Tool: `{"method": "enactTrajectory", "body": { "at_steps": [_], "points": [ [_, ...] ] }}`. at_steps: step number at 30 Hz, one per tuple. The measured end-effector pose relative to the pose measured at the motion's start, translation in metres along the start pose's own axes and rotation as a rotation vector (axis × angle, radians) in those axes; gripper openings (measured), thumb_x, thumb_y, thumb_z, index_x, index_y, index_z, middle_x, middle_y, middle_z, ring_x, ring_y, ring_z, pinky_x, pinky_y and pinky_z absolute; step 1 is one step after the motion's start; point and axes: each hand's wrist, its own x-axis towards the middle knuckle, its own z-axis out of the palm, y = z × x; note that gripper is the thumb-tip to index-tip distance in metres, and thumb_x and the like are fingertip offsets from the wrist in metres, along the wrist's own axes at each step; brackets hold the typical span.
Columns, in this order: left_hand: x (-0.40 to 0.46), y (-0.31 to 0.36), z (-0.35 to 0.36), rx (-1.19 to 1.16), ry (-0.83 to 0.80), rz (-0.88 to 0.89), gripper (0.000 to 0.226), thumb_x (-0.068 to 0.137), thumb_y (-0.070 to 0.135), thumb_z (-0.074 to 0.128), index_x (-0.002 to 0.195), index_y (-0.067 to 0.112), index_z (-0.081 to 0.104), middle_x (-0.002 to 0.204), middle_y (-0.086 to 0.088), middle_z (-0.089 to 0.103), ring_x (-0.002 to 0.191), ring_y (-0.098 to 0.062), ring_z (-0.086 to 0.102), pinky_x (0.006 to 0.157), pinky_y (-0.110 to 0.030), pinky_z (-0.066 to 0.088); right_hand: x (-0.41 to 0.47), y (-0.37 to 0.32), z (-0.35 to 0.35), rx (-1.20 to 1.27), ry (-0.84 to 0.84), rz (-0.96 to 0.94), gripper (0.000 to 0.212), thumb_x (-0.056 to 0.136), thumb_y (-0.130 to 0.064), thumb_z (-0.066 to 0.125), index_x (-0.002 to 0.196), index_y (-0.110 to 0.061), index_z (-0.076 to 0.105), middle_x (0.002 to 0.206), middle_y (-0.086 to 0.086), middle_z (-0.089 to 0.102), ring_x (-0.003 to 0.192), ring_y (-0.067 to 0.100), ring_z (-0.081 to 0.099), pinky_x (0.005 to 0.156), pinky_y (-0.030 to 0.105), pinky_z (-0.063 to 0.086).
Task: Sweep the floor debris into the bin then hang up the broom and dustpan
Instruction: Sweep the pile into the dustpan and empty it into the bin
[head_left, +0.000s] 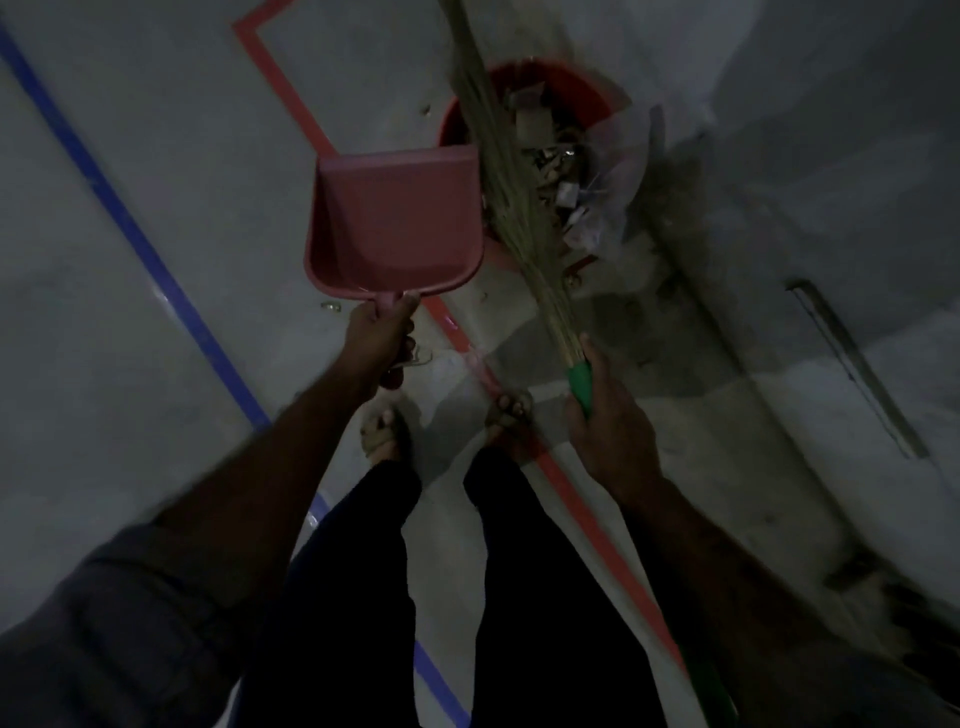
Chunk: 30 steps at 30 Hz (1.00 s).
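Observation:
My left hand grips the handle of a pink dustpan, held level in the air with its pan looking empty. My right hand grips the green handle of a grass broom, whose long straw bristles point away from me across a red bin. The bin stands on the floor just beyond the dustpan's right edge and holds paper scraps and other litter inside a clear liner.
Grey concrete floor with a blue tape line on the left and a red tape line running under my feet. A few small scraps lie near the dustpan. A metal strip lies at the right.

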Motion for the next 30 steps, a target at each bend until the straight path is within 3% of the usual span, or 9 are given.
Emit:
{"method": "enactTrajectory", "body": {
  "at_steps": [3,7,11,17,19,22,25,28,30],
  "points": [
    [-0.015,-0.024,-0.017,0.02,0.024,0.029,0.03,0.094,0.041,0.065,0.082,0.016,0.054,0.058,0.003,0.047,0.046,-0.011,0.047,0.051,-0.026,0.034,-0.016,-0.001,0.013,-0.04,0.008,-0.049,0.068,0.096,-0.032,0.048,0.157,-0.026,0.019,0.144,0.011,0.049,0.118,0.03,0.057,0.087,0.038,0.052],
    [-0.038,-0.059,-0.045,0.041,0.072,0.076,0.027,0.095,0.036,0.066,0.081,0.016,0.056,0.062,-0.001,0.049,0.049,-0.011,0.049,0.049,-0.025,0.042,-0.048,0.0,0.035,-0.106,-0.032,-0.023,0.069,0.098,-0.031,0.051,0.158,-0.028,0.016,0.135,0.012,0.054,0.109,0.03,0.059,0.082,0.038,0.05],
    [-0.07,-0.105,-0.079,0.064,0.087,0.075,0.03,0.096,0.037,0.065,0.075,0.018,0.054,0.062,-0.003,0.05,0.045,-0.01,0.047,0.044,-0.022,0.038,-0.095,0.001,0.063,-0.172,-0.057,-0.02,0.067,0.099,-0.034,0.05,0.157,-0.027,0.018,0.124,0.014,0.058,0.103,0.033,0.06,0.081,0.04,0.05],
    [-0.137,-0.178,-0.153,0.102,0.081,0.119,0.028,0.097,0.037,0.064,0.086,0.012,0.058,0.062,-0.002,0.05,0.041,-0.006,0.047,0.039,-0.019,0.037,-0.179,0.011,0.121,-0.211,-0.088,0.002,0.064,0.1,-0.044,0.05,0.156,-0.026,0.023,0.119,0.017,0.062,0.102,0.034,0.061,0.084,0.045,0.053],
    [-0.155,-0.202,-0.176,0.098,0.096,0.122,0.026,0.098,0.032,0.063,0.086,0.01,0.055,0.062,-0.004,0.046,0.038,-0.004,0.043,0.039,-0.017,0.034,-0.21,0.011,0.132,-0.216,-0.1,0.003,0.064,0.1,-0.041,0.05,0.156,-0.023,0.025,0.121,0.019,0.06,0.105,0.036,0.06,0.086,0.046,0.053],
    [-0.176,-0.242,-0.199,0.096,0.117,0.078,0.027,0.099,0.031,0.061,0.091,0.007,0.053,0.061,-0.008,0.042,0.031,-0.004,0.036,0.034,-0.015,0.027,-0.255,0.018,0.145,-0.252,-0.138,-0.117,0.066,0.097,-0.046,0.041,0.155,-0.017,0.027,0.135,0.02,0.055,0.12,0.037,0.056,0.1,0.047,0.046],
    [-0.189,-0.282,-0.213,0.109,0.155,0.056,0.03,0.097,0.035,0.064,0.092,0.006,0.057,0.065,-0.009,0.048,0.035,-0.004,0.043,0.038,-0.018,0.034,-0.297,0.024,0.153,-0.337,-0.337,-0.015,0.063,0.098,-0.044,0.041,0.154,-0.018,0.028,0.14,0.017,0.052,0.12,0.038,0.056,0.099,0.048,0.048],
    [-0.197,-0.319,-0.214,0.115,0.169,0.02,0.036,0.095,0.04,0.065,0.078,0.01,0.057,0.062,-0.008,0.053,0.036,-0.007,0.046,0.04,-0.02,0.035,-0.339,0.05,0.166,-0.553,-0.567,0.122,0.059,0.099,-0.034,0.044,0.153,-0.03,0.023,0.127,0.016,0.059,0.103,0.037,0.063,0.083,0.041,0.053],
    [-0.199,-0.342,-0.209,0.109,0.174,0.004,0.039,0.095,0.04,0.065,0.07,0.012,0.055,0.056,-0.005,0.053,0.035,-0.007,0.046,0.038,-0.019,0.034,-0.357,0.078,0.178,-0.72,-0.693,0.125,0.061,0.1,-0.032,0.043,0.156,-0.032,0.019,0.124,0.012,0.059,0.103,0.032,0.063,0.081,0.036,0.05]
  ]
}}
